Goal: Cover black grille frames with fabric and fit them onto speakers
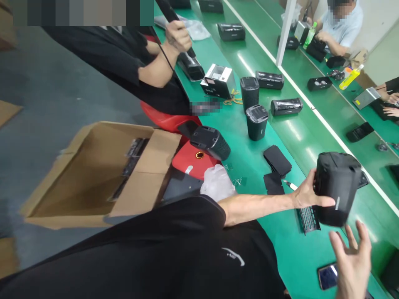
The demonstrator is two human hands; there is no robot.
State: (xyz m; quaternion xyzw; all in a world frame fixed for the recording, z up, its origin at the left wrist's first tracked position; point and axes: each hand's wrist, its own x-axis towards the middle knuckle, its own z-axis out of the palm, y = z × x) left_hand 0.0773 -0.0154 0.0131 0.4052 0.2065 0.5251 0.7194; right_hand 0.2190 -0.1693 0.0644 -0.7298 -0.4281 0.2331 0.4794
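My left hand (pixel 311 195) grips a black speaker (pixel 338 189) by its side and holds it above the green table, with the thumb across its front near a small label. Just below the speaker, my right hand (pixel 353 253) has its fingers spread and holds nothing. Under my left wrist lie a white-handled tool (pixel 290 185) and a black slotted panel (pixel 309 220). A stack of black flat pieces (pixel 277 161) rests close by. The smartphone (pixel 328 276) lies beside my right hand.
Two speakers (pixel 257 122) stand upright on the table, and others lie along the green line (pixel 288 106). Another speaker (pixel 210 141) rests over a red stool (pixel 195 162). An open cardboard box (pixel 146 166) stands on the floor. A co-worker's hand (pixel 178 37) grips a black tool.
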